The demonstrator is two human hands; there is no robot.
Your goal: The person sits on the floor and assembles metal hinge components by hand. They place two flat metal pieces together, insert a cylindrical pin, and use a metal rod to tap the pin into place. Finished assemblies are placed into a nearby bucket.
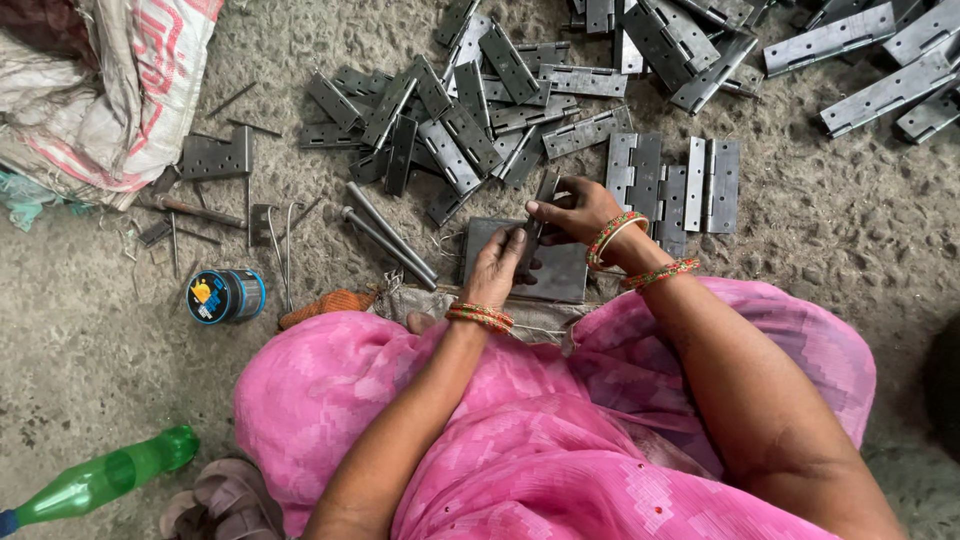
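While my lap of pink cloth [560,450] fills the near edge of the view, I have both hands over the flat grey metal plate [555,270] just past my knees. My left hand [495,268] rests on the plate with fingers curled together, and my right hand [575,212] pinches a narrow hinge leaf [543,205] standing on edge there; whether a pin is already in it I cannot tell, since my fingers cover the knuckle. Just beyond my right wrist lie a few closed hinges [665,185] set side by side, which I judge to be the finished ones. Two steel rods [388,235] lie to the left of the plate. Farther out, a far larger loose heap of leaves [450,120] waits, so most of the work looks left.
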